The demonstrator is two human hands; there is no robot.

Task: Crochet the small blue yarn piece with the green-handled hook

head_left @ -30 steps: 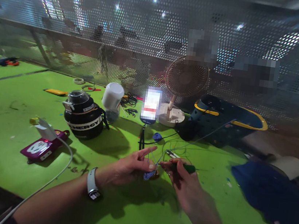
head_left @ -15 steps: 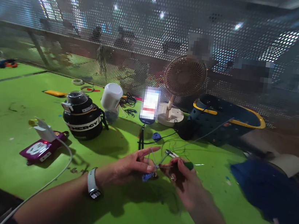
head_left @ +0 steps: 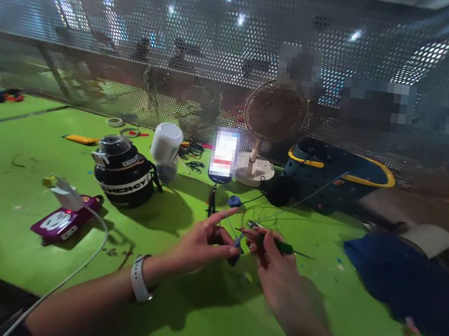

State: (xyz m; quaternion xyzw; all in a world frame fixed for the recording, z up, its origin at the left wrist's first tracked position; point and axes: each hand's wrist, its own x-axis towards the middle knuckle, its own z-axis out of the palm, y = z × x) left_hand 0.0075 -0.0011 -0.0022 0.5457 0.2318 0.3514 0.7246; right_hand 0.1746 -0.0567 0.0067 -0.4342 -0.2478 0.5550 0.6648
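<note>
Between thumb and fingers, my left hand (head_left: pixel 208 241) pinches a small blue crochet piece (head_left: pixel 234 256). Its index finger is stretched out, with a strand of blue yarn (head_left: pixel 230 223) running from it down to the piece. My right hand (head_left: pixel 276 260) is closed around the green handle of a crochet hook (head_left: pixel 283 247). The hook's tip points left, close to the yarn, and a thin metal end sticks out to the right. A small blue crocheted round (head_left: pixel 234 202) lies on the table beyond my hands. Whether the hook touches the yarn is too small to tell.
Behind my hands stand a lit phone (head_left: pixel 224 154), a fan (head_left: pixel 254 169) and a dark basket (head_left: pixel 321 186) with a yellow rim. A black bottle (head_left: pixel 124 177), a white-lidded jar (head_left: pixel 167 144) and a purple power strip (head_left: pixel 62 224) are leftward. Dark blue cloth (head_left: pixel 399 284) lies right.
The hook has pulled away from the crochet piece and now lies flatter, its tip up and left. My left hand has turned a little, its index finger raised higher.
</note>
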